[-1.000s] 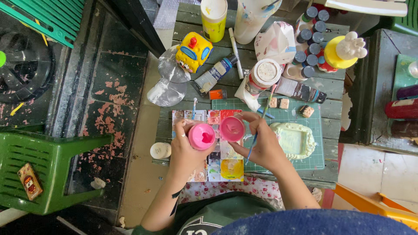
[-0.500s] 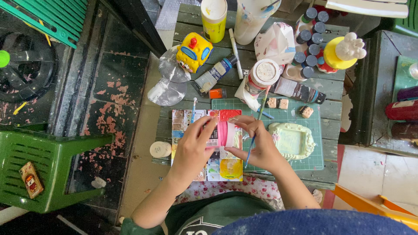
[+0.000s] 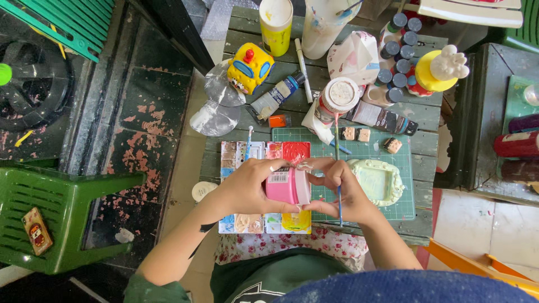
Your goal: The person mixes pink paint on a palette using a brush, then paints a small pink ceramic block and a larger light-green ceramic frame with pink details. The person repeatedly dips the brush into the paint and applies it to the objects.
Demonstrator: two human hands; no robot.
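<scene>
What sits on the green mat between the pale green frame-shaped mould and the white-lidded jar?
In the head view, two small square clay tiles lie between the mould and the jar.

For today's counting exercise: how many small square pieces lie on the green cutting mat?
3: two pieces side by side near the mat's top edge, one to their right. Hands may hide others.

A white label (image 3: 279, 178) sits on the pink paint jar (image 3: 287, 186); behind it, a yellow-labelled bottle (image 3: 275, 25) and a dark flat packet (image 3: 382, 118).
</scene>
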